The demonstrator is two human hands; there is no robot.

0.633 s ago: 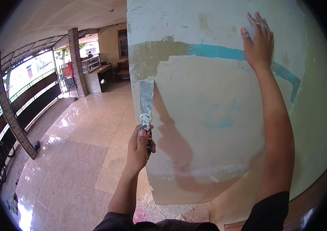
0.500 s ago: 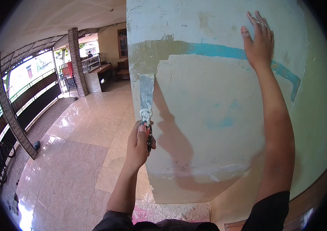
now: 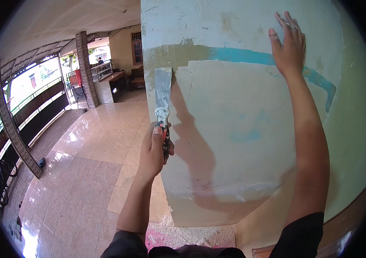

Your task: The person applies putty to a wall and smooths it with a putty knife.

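Observation:
My left hand (image 3: 153,148) is closed round the dark, paint-spattered handle of a putty knife (image 3: 163,92). The blade points up and lies against the wall (image 3: 234,103), close to its left edge, its tip on a brownish patch (image 3: 165,56). White paste coats the blade's neck. Up at the right, my right hand (image 3: 290,47) rests on the wall with fingers apart and holds nothing; its fingertips are smeared white. A turquoise strip (image 3: 243,56) runs from the brownish patch toward my right wrist and past it. Pale coating covers the wall around it.
White scrapings lie on a pinkish surface (image 3: 191,236) at the wall's foot. Left of the wall stretches a shiny tiled floor (image 3: 84,180). Farther off stand a tiled pillar (image 3: 87,69), a chair (image 3: 78,93), a fence (image 3: 41,105), a bicycle (image 3: 2,180) and a distant person (image 3: 100,60).
My left hand has slid the putty knife upward along the wall's left edge, so its tip now reaches higher into the brownish patch. My right hand has stayed almost in place.

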